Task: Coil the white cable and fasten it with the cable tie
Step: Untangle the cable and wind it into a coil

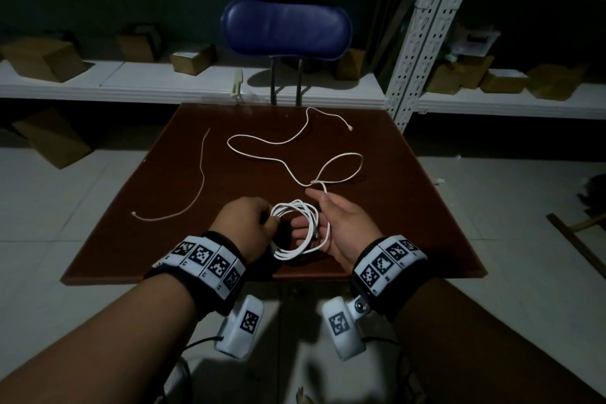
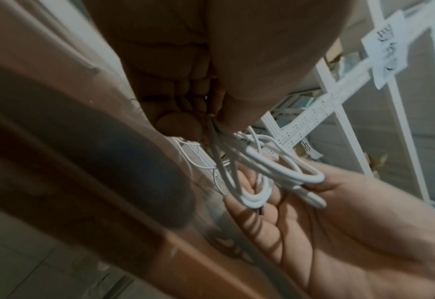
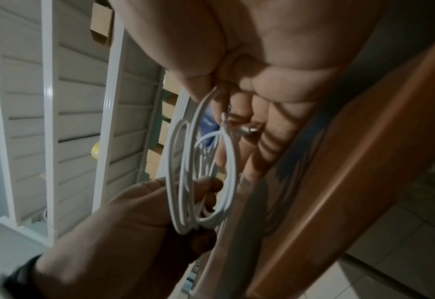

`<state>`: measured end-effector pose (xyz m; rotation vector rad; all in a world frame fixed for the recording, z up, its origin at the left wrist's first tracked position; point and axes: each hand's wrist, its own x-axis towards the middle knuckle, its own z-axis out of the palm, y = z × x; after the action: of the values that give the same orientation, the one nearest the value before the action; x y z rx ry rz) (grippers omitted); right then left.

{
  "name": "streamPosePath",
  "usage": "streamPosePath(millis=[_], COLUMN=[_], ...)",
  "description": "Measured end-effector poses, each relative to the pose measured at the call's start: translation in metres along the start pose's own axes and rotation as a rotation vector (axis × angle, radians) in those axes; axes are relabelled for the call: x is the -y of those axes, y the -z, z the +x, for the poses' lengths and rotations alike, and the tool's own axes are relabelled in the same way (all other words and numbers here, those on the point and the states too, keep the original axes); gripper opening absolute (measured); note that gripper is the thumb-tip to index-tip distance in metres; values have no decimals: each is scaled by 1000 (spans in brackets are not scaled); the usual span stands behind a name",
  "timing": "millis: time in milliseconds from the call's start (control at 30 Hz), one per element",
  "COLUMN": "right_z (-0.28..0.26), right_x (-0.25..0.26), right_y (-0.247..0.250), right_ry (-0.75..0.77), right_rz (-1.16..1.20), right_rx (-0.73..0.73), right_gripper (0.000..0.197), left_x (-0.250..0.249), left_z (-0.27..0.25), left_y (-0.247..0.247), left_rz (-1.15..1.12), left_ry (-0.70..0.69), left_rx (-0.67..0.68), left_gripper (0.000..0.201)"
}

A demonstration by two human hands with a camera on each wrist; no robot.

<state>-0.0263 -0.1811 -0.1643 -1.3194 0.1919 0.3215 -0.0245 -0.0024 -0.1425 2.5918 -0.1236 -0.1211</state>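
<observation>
White cable (image 1: 296, 229) — thin, several loose loops, its tail trailing off.

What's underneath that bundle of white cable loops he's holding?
The coiled white cable lies across the open palm and fingers of the right hand, above the brown table. The left hand pinches the coil's left side. The table directly beneath the hands is covered.

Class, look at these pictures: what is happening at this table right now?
A person is winding a white cable into a coil above a brown table. The left hand pinches the loops on one side; the right hand, palm open, supports the other side. Much of the cable lies uncoiled on the table. A thin pale tie lies to the left, untouched.
</observation>
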Motion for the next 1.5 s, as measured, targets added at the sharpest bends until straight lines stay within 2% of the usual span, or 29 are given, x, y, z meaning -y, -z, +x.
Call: streamPosePath(millis=[233,300,400,500,667,767,833,967,1067,1167,1233,1333,1400,1500], right_z=[-2,-1,0,0,-3,-3,-5,-12,-20,-27,-29,-30,-29,-26], right_x=[-3,-3,0,0,-1,0,0,0,2,5,7,10,14,19], right_y=[-4,0,5,7,5,7,8,6,8,10,11,15,18,22], right_ry=[34,55,81,77,30,22,24,14,-17,-52,-63,-48,-18,38], right_rz=[-183,-296,-425,-367,-237,-262,-276,-329,-361,-356,-345,-349,-353,-346], right_rx=[62,62,52,79,22,8,26,123,200,270,295,295,266,188], right_gripper=[20,36,33,22,26,25,25,25,25,26,26,29,30,27], left_x=[-2,-1,0,0,-3,-1,3,9,10,12,14,14,13,6], left_z=[-2,-1,-1,-3,-6,-1,4,9,10,10,10,10,10,8], left_y=[-3,-1,0,1,1,3,5,2,-5,-12,-15,-13,-11,-8], left_rz=[69,53,-35,-169,-320,-377,-332,-172,-194,-216,-215,-201,-156,-45], left_ry=[-35,-21,-4,17,67,57,5,-177,-242,-294,-333,-302,-309,-340], left_rx=[3,13,35,41,58,-41,-109,-58,-16,12,24,34,19,-1], left_gripper=[18,18,16,13,15,16,11,51,57,51,35,9,4,7])
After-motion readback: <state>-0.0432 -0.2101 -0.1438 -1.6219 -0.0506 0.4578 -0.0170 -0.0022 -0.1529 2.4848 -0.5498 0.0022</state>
